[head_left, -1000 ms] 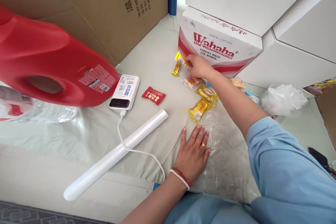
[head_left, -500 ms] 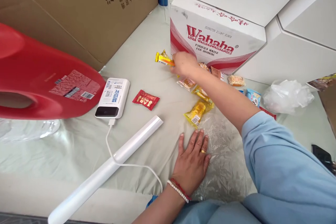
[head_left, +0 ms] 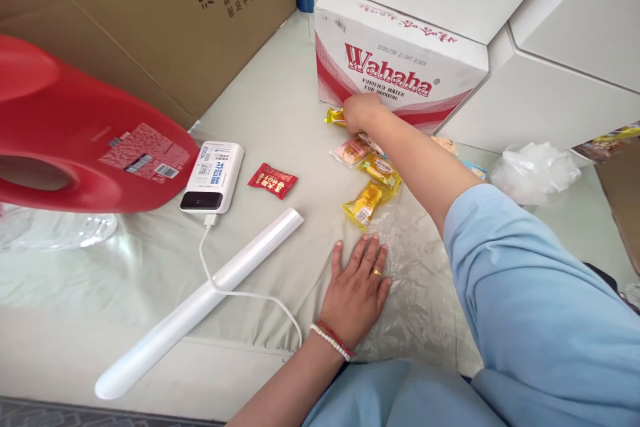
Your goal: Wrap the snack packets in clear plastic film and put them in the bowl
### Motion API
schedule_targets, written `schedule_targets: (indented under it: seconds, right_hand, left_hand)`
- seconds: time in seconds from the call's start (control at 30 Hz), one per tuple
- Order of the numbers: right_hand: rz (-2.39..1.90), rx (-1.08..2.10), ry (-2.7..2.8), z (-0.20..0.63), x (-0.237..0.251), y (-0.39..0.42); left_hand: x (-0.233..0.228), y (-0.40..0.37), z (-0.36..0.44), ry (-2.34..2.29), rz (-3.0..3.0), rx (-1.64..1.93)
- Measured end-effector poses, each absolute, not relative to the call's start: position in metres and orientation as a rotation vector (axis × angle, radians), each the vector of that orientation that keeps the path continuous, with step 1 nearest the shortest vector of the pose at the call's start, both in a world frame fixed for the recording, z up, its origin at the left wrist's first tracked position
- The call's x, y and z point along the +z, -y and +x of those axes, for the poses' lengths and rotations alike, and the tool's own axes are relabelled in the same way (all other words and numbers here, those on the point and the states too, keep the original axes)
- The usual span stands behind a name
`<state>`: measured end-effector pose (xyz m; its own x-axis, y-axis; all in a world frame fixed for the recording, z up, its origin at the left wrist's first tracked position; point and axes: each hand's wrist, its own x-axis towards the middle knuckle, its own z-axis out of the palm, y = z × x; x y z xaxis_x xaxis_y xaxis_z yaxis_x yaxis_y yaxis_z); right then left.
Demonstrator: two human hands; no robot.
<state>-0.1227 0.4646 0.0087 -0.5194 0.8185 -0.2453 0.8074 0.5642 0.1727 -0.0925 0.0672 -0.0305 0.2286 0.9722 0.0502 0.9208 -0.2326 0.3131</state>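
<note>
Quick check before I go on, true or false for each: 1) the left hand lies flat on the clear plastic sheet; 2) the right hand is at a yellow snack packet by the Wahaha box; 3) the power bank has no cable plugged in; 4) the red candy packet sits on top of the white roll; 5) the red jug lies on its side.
1) True: the left hand lies palm down on the plastic sheet.
2) True: the right hand is on the yellow snack packet beside the Wahaha box.
3) False: a white cable runs from the power bank.
4) False: the red candy packet lies on the cloth, apart from the white roll.
5) True: the red jug lies on its side.
</note>
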Motion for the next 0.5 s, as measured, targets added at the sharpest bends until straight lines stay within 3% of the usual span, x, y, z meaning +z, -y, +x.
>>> schedule_targets:
  seconds: [0.2,0.37,0.5]
  right_hand:
    - [1.243,0.144,-2.477,-0.104,0.030,-0.423]
    - [1.303,0.241,-2.845,-0.076,0.073,-0.382]
    - [1.472,0.073,-2.926,-0.014,0.115,-0.326]
  left_hand:
    - [-0.030,-0.067,-0.091,-1.801,2.303,0.368]
    - [-0.030,-0.067,-0.090,-1.807,2.305,0.350]
    - [-0.032,-0.067,-0.090,-1.781,2.300,0.365]
